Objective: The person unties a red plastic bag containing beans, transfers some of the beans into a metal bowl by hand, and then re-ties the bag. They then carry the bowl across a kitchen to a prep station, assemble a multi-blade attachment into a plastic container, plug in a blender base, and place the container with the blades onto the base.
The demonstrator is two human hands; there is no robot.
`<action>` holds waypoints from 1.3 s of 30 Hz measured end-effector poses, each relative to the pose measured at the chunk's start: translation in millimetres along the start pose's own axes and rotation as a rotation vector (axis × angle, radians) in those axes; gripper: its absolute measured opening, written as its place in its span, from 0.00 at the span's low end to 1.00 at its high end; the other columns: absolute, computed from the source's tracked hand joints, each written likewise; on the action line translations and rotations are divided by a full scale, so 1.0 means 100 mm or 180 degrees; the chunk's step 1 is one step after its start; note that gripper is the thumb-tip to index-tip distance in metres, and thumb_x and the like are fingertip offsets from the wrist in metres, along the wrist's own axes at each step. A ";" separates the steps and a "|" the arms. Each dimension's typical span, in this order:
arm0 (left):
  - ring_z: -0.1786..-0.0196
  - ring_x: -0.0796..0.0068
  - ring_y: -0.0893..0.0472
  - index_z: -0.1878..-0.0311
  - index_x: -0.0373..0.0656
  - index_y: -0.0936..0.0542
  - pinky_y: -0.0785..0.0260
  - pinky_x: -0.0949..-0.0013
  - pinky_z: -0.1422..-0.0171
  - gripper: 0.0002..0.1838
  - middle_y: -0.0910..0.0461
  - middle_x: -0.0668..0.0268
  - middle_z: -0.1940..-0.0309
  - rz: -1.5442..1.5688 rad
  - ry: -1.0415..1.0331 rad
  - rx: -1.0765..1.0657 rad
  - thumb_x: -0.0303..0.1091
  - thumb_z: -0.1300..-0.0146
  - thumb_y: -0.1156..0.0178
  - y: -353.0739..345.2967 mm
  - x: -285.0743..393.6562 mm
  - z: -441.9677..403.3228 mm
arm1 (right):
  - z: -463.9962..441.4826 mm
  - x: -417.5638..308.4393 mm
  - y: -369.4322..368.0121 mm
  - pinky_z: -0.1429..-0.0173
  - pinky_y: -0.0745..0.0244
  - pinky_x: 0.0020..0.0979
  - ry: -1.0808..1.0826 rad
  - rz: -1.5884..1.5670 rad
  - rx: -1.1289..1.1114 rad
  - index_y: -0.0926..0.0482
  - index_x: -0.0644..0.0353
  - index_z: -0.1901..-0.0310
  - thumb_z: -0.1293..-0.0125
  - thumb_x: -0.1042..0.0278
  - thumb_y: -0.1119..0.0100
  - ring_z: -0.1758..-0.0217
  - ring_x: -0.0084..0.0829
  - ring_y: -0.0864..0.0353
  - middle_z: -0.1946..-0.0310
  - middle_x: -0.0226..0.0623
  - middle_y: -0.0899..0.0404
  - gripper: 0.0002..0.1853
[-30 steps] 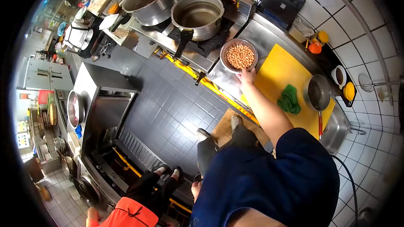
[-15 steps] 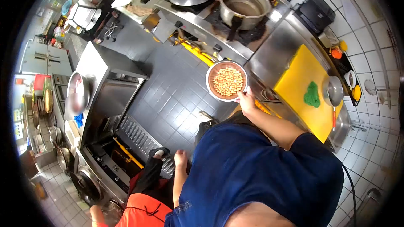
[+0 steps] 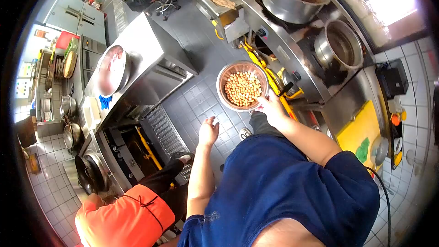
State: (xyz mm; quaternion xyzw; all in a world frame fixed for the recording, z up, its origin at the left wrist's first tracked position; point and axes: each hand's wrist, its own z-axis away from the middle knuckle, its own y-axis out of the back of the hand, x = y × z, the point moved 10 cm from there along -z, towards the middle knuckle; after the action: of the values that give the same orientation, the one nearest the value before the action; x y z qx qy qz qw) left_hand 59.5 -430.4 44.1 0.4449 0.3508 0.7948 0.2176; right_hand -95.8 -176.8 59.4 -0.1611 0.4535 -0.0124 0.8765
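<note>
My right hand (image 3: pixel 273 108) grips the rim of a round metal bowl (image 3: pixel 221 97), thumb over the edge, above the floor between the counters. Light brown nuts or beans (image 3: pixel 242 88) fill the middle of the bowl. To the left and a little below the bowl, my left hand (image 3: pixel 209 131) is raised with its fingers apart, holding nothing and not touching the bowl.
The stove at the upper right bears a large pot (image 3: pixel 292 9) and a smaller pot (image 3: pixel 323 50). A yellow board (image 3: pixel 361 127) with a green cloth (image 3: pixel 362 150) lies right. Left, a steel counter (image 3: pixel 142 41) holds a large bowl (image 3: pixel 123 71). A person in orange (image 3: pixel 128 217) is at lower left.
The bowl has left the counter beside the stove and now hangs over the floor in my right hand. My left hand has come up toward it. The view has turned toward the left.
</note>
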 end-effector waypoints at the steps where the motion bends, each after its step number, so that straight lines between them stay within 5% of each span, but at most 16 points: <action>1: 0.49 0.43 0.18 0.44 0.37 0.20 0.25 0.51 0.42 0.19 0.18 0.44 0.53 -0.0071 -0.0294 0.0117 0.34 0.36 0.36 -0.09 -0.10 -0.10 | -0.13 -0.13 -0.14 0.66 0.16 0.28 0.0022 0.0071 -0.0055 0.27 0.61 0.48 0.32 0.71 0.38 0.65 0.26 0.17 0.60 0.38 0.19 0.14; 12: 0.44 0.45 0.19 0.46 0.35 0.18 0.27 0.52 0.36 0.20 0.17 0.47 0.52 0.0328 0.0925 0.0381 0.37 0.37 0.37 0.51 -0.87 -0.51 | -1.66 -1.23 -1.63 0.65 0.11 0.31 0.0073 0.0937 -0.0697 0.28 0.63 0.50 0.31 0.75 0.41 0.64 0.29 0.15 0.62 0.39 0.21 0.11; 17: 0.56 0.55 0.13 0.44 0.34 0.20 0.20 0.58 0.49 0.18 0.17 0.48 0.52 0.0542 0.0950 0.0950 0.31 0.35 0.38 1.23 -0.63 -0.98 | -2.38 -1.44 -2.46 0.65 0.11 0.32 0.0187 0.0804 -0.0942 0.28 0.63 0.52 0.31 0.75 0.42 0.63 0.29 0.15 0.62 0.38 0.20 0.09; 26: 0.49 0.50 0.18 0.40 0.34 0.23 0.24 0.58 0.43 0.22 0.21 0.47 0.47 0.0633 0.0673 0.1291 0.29 0.37 0.37 2.41 -0.95 -2.54 | -3.45 -1.56 -3.93 0.69 0.13 0.27 0.0188 0.0466 -0.0953 0.26 0.64 0.47 0.31 0.76 0.41 0.65 0.26 0.15 0.61 0.39 0.19 0.12; 29: 0.50 0.49 0.18 0.38 0.32 0.24 0.24 0.58 0.45 0.23 0.21 0.46 0.46 0.0707 0.0745 0.1121 0.29 0.36 0.36 2.83 -1.16 -3.24 | -3.85 -1.64 -4.28 0.73 0.18 0.29 0.0326 0.0615 -0.0671 0.24 0.64 0.49 0.34 0.72 0.36 0.71 0.26 0.17 0.68 0.36 0.20 0.14; 31: 0.43 0.43 0.21 0.37 0.29 0.26 0.28 0.54 0.38 0.25 0.23 0.40 0.43 0.0377 0.0532 0.0837 0.29 0.36 0.37 3.05 -1.24 -3.71 | -4.00 -1.86 -4.57 0.70 0.16 0.31 0.0391 0.0382 -0.0763 0.35 0.57 0.31 0.31 0.66 0.36 0.62 0.33 0.16 0.51 0.42 0.23 0.29; 32: 0.41 0.41 0.23 0.37 0.28 0.27 0.29 0.52 0.35 0.26 0.24 0.38 0.42 -0.0142 0.0135 0.0880 0.29 0.36 0.37 3.23 -1.11 -3.90 | -3.92 -2.19 -4.63 0.67 0.10 0.31 0.0444 0.0244 -0.0493 0.27 0.65 0.48 0.32 0.74 0.41 0.61 0.32 0.12 0.58 0.43 0.17 0.13; 39: 0.29 0.32 0.34 0.28 0.29 0.36 0.39 0.48 0.24 0.38 0.38 0.26 0.32 -0.1152 0.0393 -0.0104 0.34 0.38 0.35 3.43 -1.52 -5.09 | -4.09 -2.70 -4.72 0.70 0.13 0.30 0.0758 0.0537 -0.0114 0.27 0.68 0.48 0.32 0.73 0.41 0.69 0.30 0.12 0.65 0.44 0.15 0.14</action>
State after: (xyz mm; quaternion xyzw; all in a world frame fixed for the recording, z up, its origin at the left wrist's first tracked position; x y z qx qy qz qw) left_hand -311.7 -942.3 35.4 0.3213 0.4248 0.7741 0.3423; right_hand -522.1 -689.8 191.9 -0.1355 0.5664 0.0505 0.8114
